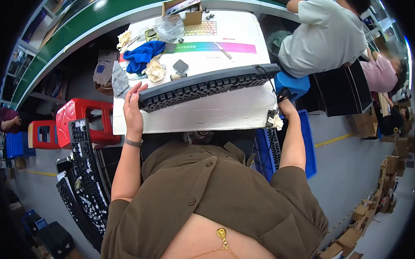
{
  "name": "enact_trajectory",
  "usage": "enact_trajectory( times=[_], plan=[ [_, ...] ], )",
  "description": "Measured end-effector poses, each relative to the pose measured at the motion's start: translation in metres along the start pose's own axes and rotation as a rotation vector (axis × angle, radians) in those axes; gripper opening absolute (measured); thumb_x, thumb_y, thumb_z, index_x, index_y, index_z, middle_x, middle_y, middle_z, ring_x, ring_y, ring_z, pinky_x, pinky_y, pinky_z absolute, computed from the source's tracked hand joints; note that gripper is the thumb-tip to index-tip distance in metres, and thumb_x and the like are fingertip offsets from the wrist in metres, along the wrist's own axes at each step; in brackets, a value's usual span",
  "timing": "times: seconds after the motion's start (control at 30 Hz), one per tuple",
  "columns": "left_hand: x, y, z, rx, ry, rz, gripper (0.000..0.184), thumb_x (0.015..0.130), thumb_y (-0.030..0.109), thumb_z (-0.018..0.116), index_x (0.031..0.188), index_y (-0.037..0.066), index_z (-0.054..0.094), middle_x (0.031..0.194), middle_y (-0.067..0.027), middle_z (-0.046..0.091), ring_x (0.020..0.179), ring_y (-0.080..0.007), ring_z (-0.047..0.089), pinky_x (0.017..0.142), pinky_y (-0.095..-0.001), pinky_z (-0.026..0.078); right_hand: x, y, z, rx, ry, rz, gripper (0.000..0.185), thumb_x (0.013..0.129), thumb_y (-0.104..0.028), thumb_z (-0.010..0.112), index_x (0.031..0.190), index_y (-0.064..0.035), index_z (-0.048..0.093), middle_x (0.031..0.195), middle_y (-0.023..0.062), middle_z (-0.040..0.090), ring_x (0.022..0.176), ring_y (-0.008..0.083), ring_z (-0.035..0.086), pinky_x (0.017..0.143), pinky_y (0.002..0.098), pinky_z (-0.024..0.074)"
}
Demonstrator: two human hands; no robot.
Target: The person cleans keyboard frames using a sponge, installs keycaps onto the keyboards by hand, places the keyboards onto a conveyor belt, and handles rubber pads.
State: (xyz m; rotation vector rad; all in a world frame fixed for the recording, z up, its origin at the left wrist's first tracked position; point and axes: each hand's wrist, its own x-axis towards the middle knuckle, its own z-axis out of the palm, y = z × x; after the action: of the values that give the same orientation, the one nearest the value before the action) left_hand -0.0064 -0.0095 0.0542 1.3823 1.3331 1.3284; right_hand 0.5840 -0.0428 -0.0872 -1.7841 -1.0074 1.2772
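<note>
A black keyboard [209, 86] stands tilted on its long edge across the white work surface [208, 116], its keys facing me. My left hand [134, 111] grips its left end, thumb and fingers around the edge. From the keyboard's right end a black cable [284, 93] hangs down past the surface's right edge. My right hand [288, 108] is closed on the bunched cable there, with its fingertips partly hidden. Just below that hand, a crumpled pale scrap [276, 122] sits at the surface's corner.
Behind the keyboard lie a blue cloth [144, 55], a knife [223, 51], a plastic bag [170, 28] and a cardboard box [193, 15]. A blue crate [309, 147] is at my right. Stacked keyboards [85, 171] and a red stool [86, 120] are left. A co-worker [327, 38] sits at front right.
</note>
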Motion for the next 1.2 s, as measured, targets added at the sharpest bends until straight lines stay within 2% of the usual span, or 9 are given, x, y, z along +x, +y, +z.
enact_trajectory(
  times=[0.1,0.23,0.43,0.6,0.77,0.9,1.07,1.17,1.2],
  plan=[
    [0.001,-0.001,0.001,-0.001,-0.005,0.003,0.045,0.110,0.028,0.038,0.140,0.002,0.061,0.130,-0.0127,0.072,0.125,-0.0220,0.058,0.117,-0.0348,0.035,0.001,0.014,-0.016,0.064,0.003,-0.001,0.046,0.082,0.007,0.057,0.123,-0.0032,0.076,0.101,0.0027,0.073,0.087,0.0154,0.059,0.081,0.0250,0.0478],
    [0.003,-0.006,0.000,-0.033,-0.002,-0.014,0.048,0.113,0.034,0.038,0.140,0.001,0.061,0.132,-0.0132,0.071,0.126,-0.0215,0.057,0.117,-0.0347,0.035,-0.005,0.021,-0.027,-0.234,-0.192,0.030,0.032,0.083,0.003,0.059,0.109,-0.0006,0.077,0.096,0.0029,0.072,0.086,0.0155,0.060,0.083,0.0247,0.0472],
    [0.003,-0.016,-0.006,-0.105,-0.067,-0.034,0.054,0.114,0.044,0.037,0.140,0.002,0.061,0.136,-0.0135,0.069,0.126,-0.0220,0.057,0.116,-0.0344,0.036,-0.037,-0.006,-0.006,-0.238,-0.086,0.085,0.023,0.085,-0.001,0.060,0.103,-0.0005,0.076,0.094,0.0035,0.072,0.085,0.0153,0.060,0.083,0.0249,0.0476],
    [0.007,-0.033,-0.011,-0.262,-0.146,-0.082,0.061,0.113,0.053,0.040,0.142,0.003,0.059,0.139,-0.0140,0.066,0.129,-0.0234,0.056,0.116,-0.0354,0.038,-0.024,0.002,-0.014,-0.196,0.034,-0.030,0.020,0.086,-0.002,0.059,0.101,-0.0006,0.073,0.093,0.0052,0.071,0.085,0.0159,0.060,0.084,0.0252,0.0485],
    [0.008,-0.053,-0.015,-0.375,-0.220,0.078,0.057,0.106,0.043,0.062,0.146,0.003,0.055,0.140,-0.0146,0.065,0.129,-0.0255,0.059,0.114,-0.0365,0.042,-0.017,-0.021,-0.028,0.014,0.115,-0.185,0.020,0.086,-0.002,0.060,0.104,-0.0008,0.071,0.097,0.0065,0.073,0.088,0.0167,0.063,0.085,0.0250,0.0499],
    [0.004,-0.042,-0.013,-0.247,-0.229,-0.061,0.075,0.088,0.023,0.086,0.150,0.003,0.051,0.142,-0.0150,0.064,0.127,-0.0267,0.061,0.110,-0.0379,0.048,-0.016,-0.034,-0.014,-0.191,-0.194,-0.071,0.023,0.086,-0.001,0.061,0.107,-0.0004,0.070,0.101,0.0065,0.075,0.091,0.0170,0.064,0.086,0.0255,0.0509],
    [0.013,-0.035,-0.014,-0.291,-0.245,-0.095,0.083,0.072,0.005,0.092,0.146,0.002,0.055,0.139,-0.0150,0.067,0.122,-0.0231,0.064,0.104,-0.0348,0.052,-0.010,-0.028,0.009,-0.223,0.048,-0.025,0.019,0.090,-0.007,0.065,0.107,0.0006,0.070,0.103,0.0105,0.074,0.087,0.0221,0.065,0.083,0.0295,0.0515],
    [0.024,-0.030,-0.022,-0.128,-0.325,-0.061,0.075,0.072,0.003,0.091,0.140,0.001,0.061,0.133,-0.0142,0.070,0.118,-0.0209,0.066,0.102,-0.0329,0.052,0.012,-0.024,0.001,-0.284,0.224,-0.257,0.021,0.094,-0.012,0.065,0.110,0.0002,0.071,0.100,0.0116,0.073,0.084,0.0208,0.064,0.079,0.0295,0.0512],
    [0.025,-0.029,-0.026,-0.040,-0.373,-0.056,0.071,0.072,0.001,0.090,0.137,0.001,0.063,0.130,-0.0138,0.072,0.116,-0.0197,0.066,0.102,-0.0319,0.053,0.009,-0.038,-0.002,-0.298,0.424,-0.378,0.022,0.096,-0.013,0.064,0.112,-0.0003,0.070,0.097,0.0106,0.073,0.082,0.0190,0.064,0.077,0.0283,0.0508]
  ],
)
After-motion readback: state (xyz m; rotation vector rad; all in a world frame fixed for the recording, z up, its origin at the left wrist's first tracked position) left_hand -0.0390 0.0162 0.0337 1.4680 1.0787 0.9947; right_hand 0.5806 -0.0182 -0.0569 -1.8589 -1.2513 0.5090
